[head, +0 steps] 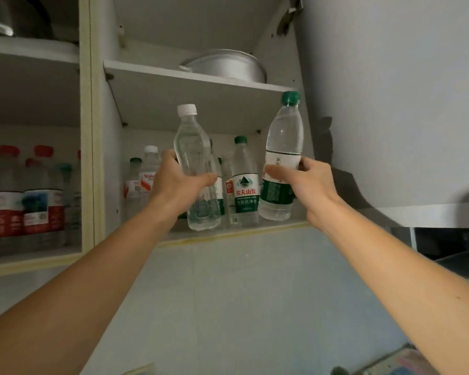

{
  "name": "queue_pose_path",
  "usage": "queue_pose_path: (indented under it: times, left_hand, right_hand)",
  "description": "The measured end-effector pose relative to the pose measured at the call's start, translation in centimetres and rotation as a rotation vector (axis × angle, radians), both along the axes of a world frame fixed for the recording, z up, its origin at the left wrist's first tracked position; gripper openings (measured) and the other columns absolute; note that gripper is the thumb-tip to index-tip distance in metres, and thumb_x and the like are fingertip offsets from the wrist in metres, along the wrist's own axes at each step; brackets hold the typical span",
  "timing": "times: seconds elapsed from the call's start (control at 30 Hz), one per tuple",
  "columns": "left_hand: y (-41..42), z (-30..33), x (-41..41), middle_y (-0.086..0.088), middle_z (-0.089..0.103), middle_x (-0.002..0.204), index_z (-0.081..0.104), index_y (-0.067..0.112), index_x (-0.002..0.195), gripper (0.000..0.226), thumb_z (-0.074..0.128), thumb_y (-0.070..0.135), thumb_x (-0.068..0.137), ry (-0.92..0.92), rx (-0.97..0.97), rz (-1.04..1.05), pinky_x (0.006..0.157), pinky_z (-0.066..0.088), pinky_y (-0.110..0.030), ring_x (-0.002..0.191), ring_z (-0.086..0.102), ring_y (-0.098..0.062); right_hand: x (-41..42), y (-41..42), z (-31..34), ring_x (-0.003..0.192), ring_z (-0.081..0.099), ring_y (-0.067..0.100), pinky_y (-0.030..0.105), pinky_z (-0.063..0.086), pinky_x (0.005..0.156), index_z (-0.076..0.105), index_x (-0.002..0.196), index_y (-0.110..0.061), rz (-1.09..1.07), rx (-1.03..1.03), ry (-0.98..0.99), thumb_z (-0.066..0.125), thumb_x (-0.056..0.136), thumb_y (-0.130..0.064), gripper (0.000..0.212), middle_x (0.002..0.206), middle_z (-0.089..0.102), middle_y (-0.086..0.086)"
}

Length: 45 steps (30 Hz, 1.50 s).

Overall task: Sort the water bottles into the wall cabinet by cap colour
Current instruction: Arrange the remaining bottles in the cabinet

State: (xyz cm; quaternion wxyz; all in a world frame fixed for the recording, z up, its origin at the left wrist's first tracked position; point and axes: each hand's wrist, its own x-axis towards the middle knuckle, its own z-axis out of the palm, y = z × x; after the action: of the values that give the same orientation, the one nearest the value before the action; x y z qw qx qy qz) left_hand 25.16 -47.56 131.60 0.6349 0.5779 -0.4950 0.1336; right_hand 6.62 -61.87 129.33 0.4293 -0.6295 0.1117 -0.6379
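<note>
Dim, flat indoor light w/ a greenish-grey cast. Cabinet door [390,104] carries dark hand and bottle shadows. Left compartment's red-capped bottles [25,196] look soft and blurred. Wide-angle lens bends cabinet edges and stretches forearms at lower corners. Slight noise; no strong glare.

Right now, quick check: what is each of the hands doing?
Left hand: grips the white-capped bottle, held up before the cabinet.
Right hand: grips the green-capped bottle, tilted.
</note>
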Motion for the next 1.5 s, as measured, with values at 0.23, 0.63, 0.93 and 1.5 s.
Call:
queue_pose_path:
  times: [0.23,0.63,0.93,1.5]
  left_hand:
    - [-2.5,-0.1,1.9,0.005,0.06,0.105,0.047,0.024,0.12,0.056,0.084,0.035,0.078,0.077,0.123,0.085,0.08,0.044,-0.038,0.092,0.059,-0.017]
    - [-5.1,0.4,3.4,0.007,0.064,0.108,0.054,0.026,0.123,0.04,0.074,0.025,0.089,0.089,0.274,-0.069,0.089,0.047,-0.036,0.106,0.06,-0.018]
    - [-8.3,0.1,2.8,0.006,0.065,0.113,0.052,0.032,0.114,0.035,0.074,0.024,0.088,0.156,0.255,-0.192,0.1,0.045,-0.044,0.11,0.06,-0.017]
    - [-16.5,-1.0,-2.1,-0.017,0.039,0.148,0.031,0.022,0.148,0.073,0.073,0.038,0.09,0.178,0.157,0.095,0.102,0.048,-0.047,0.134,0.044,-0.038]
  right_hand:
    - [0.4,-4.0,-0.2,0.071,0.073,0.003,0.016,0.051,0.053,0.074,0.093,-0.028,0.009,0.047,0.114,0.089,0.073,-0.026,0.025,0.083,0.078,-0.011]
    - [3.4,-7.2,0.4,0.088,0.075,0.02,0.041,0.063,0.079,0.071,0.1,-0.019,-0.004,0.032,0.202,0.085,0.08,-0.021,0.025,0.1,0.077,0.004]
    - [4.4,-8.4,-0.1,0.084,0.074,0.013,0.04,0.063,0.079,0.068,0.09,-0.025,-0.162,-0.13,0.256,0.083,0.082,-0.029,0.018,0.089,0.076,-0.003]
    - [5.6,-12.7,-1.6,0.111,0.062,0.024,0.044,0.055,0.094,0.055,0.129,-0.009,-0.535,-0.198,0.367,0.081,0.084,-0.025,0.054,0.124,0.062,0.009]
